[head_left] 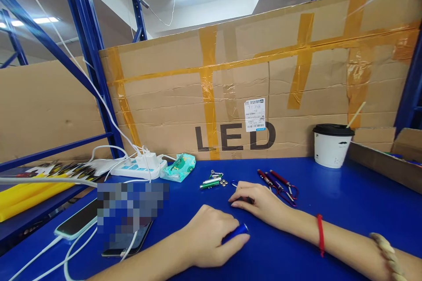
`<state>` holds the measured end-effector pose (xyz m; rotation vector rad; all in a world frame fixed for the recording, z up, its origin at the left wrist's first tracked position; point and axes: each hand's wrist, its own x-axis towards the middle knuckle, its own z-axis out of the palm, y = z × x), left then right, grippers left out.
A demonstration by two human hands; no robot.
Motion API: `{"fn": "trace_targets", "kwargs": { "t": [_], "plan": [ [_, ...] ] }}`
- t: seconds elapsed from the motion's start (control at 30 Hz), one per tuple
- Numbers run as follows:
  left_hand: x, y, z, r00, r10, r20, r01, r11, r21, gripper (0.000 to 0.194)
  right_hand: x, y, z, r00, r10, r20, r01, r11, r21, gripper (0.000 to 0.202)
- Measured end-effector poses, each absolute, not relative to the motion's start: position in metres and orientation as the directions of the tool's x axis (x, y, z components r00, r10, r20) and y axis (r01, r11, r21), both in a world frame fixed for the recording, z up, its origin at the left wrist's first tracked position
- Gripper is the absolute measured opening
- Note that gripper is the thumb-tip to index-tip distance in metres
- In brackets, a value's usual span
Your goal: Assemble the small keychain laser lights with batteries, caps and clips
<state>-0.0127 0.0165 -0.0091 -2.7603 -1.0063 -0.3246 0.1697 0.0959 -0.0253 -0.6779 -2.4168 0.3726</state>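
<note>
My left hand (pixel 214 238) is closed around a short, shiny blue cylinder (pixel 236 232), whose end sticks out between thumb and forefinger. Just beyond it, my right hand (pixel 252 197) rests low over the blue table, with fingers and thumb curled together. Something dark (pixel 248 200) shows between them, too hidden to name. A small blue loop (pixel 234 183) lies by the knuckles of that hand. Behind it are several slim red and purple tubes with carabiner-like loops (pixel 278 186). Small green and silver cylinders (pixel 211 182) lie with tiny metal parts (pixel 216 173) farther back.
At left are a phone (pixel 77 219), a second dark device (pixel 140 241), white cables and a power strip (pixel 132 167). A teal packet (pixel 180 167) lies beside the strip. A lidded cup (pixel 330 147) and an open cardboard box (pixel 385 162) stand at right, before a cardboard wall (pixel 165 109).
</note>
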Motion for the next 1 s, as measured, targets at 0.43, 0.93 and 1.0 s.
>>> {"fn": "trace_targets", "kwargs": {
  "t": [0.43,0.93,1.0],
  "plan": [
    [-0.0124,0.0174,-0.0073,0.744,0.619,0.251,0.655,-0.749,-0.097,0.033,0.1701,0.093,-0.0239,-0.714,0.506,0.485,0.349,0.856,-0.381,0.018],
    [-0.0132,0.0168,-0.007,0.746,0.612,0.263,0.652,-0.752,-0.1,0.033,0.1689,0.0918,-0.0239,-0.702,0.534,0.471,0.367,0.839,-0.403,0.021],
    [-0.0131,0.0168,-0.0072,0.743,0.616,0.26,0.656,-0.749,-0.099,0.033,0.1694,0.0912,-0.0236,-0.705,0.535,0.467,0.369,0.838,-0.403,0.02]
  ]
}}
